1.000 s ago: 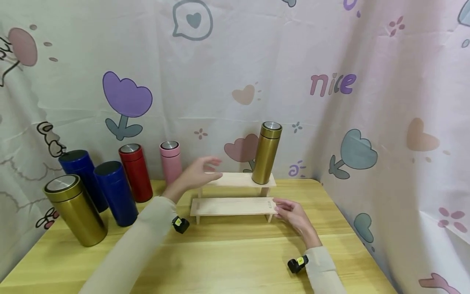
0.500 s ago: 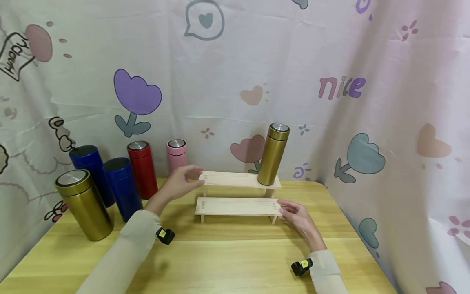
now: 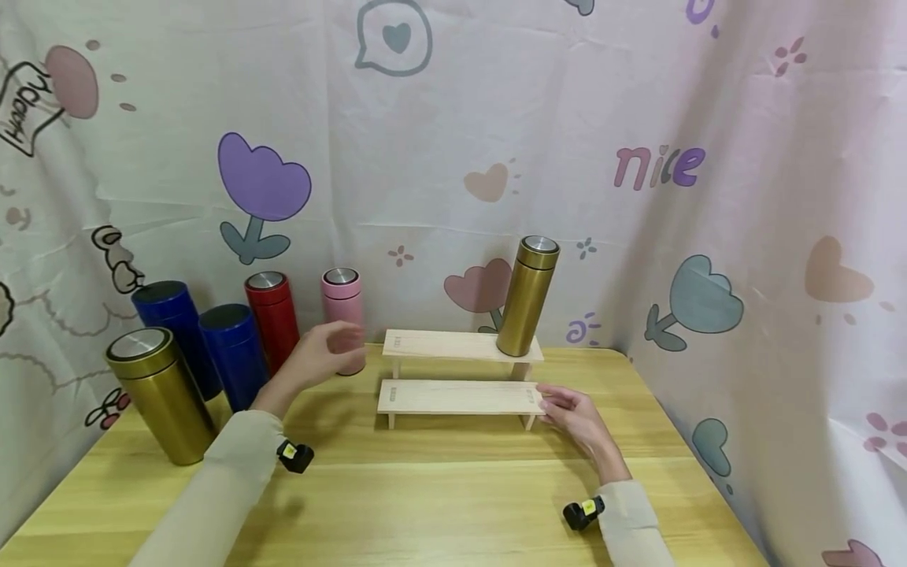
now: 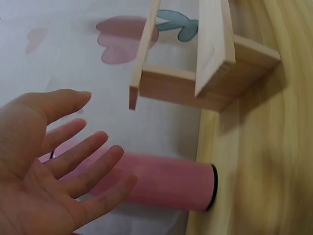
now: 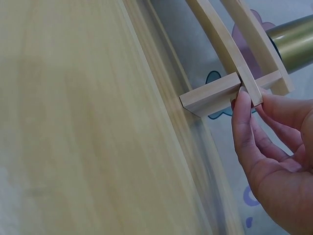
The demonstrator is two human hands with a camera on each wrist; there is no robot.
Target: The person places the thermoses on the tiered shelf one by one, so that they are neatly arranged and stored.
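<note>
My left hand point(image 3: 312, 362) is in front of the pink thermos bottle point(image 3: 342, 303), fingers spread and nothing in it. In the left wrist view those fingers overlap the upright pink bottle point(image 4: 171, 181). With thumb and fingertips my right hand point(image 3: 577, 421) pinches the right end of the lower board of a two-tier wooden stand point(image 3: 457, 398). The right wrist view shows the board's end point(image 5: 252, 90) between thumb and finger. On the right end of the stand's upper board stands a gold thermos bottle point(image 3: 527, 299) with a silver-topped lid.
Left of the stand, a red bottle point(image 3: 272, 319), two blue bottles point(image 3: 232, 346) and a wider gold bottle point(image 3: 161, 398) stand grouped on the wooden table point(image 3: 439, 488). A patterned curtain point(image 3: 411, 157) hangs behind the table and along its sides.
My left hand has moved left, away from the stand's upper board, to the pink bottle. My right hand keeps its place at the lower board. The head view has shifted slightly.
</note>
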